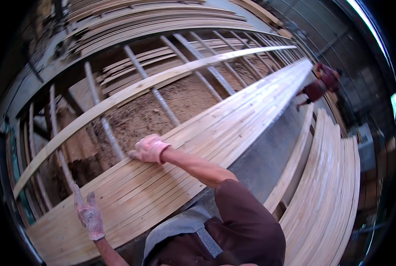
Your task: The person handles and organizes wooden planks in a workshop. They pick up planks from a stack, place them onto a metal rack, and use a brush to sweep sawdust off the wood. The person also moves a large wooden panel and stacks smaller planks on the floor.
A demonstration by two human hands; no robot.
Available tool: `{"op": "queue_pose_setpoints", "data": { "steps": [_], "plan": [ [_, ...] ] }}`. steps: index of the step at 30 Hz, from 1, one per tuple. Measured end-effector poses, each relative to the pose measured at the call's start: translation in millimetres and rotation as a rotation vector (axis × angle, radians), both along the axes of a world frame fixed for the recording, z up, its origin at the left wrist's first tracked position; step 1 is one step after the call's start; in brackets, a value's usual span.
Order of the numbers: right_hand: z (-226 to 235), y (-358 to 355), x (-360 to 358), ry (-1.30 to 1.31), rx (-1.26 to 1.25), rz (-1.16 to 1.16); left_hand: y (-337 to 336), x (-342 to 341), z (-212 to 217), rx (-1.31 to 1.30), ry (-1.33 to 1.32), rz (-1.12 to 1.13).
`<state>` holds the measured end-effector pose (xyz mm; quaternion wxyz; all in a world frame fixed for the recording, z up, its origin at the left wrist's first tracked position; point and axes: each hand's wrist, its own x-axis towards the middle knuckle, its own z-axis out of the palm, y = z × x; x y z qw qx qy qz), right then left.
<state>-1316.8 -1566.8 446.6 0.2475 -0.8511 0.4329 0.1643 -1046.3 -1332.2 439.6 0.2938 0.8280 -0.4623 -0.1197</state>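
Long pale wooden planks point(131, 190) lie side by side in a wide layer in front of me, running from the lower left to the far right. My right hand point(149, 149), in a pinkish work glove, rests on the layer's far edge with its fingers curled over the outermost plank. Over the layer's near-left part is my left hand point(90, 213), gloved too, fingers apart and holding nothing. Beyond the layer, a single plank point(162, 79) lies apart across the metal rollers point(138, 62), roughly lengthwise with the others.
Wood debris point(140, 115) and loose boards point(136, 62) lie under the rollers. A stack of planks point(322, 190) stands at my right. More stacked boards point(162, 29) are at the back. Another person point(322, 82) in dark red stands near the layer's far end.
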Motion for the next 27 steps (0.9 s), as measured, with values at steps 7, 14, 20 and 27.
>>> {"op": "queue_pose_setpoints", "data": {
  "steps": [7,14,20,27],
  "plan": [
    [-11,5,-3,-0.082,-0.272,-0.029,-60,14,-59,0.120,-0.417,-0.223],
    [-20,6,-21,0.039,-0.255,-0.041,-75,-11,-40,0.180,-0.393,-0.272],
    [-56,0,11,-0.102,-0.530,0.396,-25,24,-114,0.134,-1.391,-0.087],
    [-92,-4,-30,-0.088,-0.697,0.288,77,-61,-52,-0.110,-0.382,-0.276]
  ]
}}
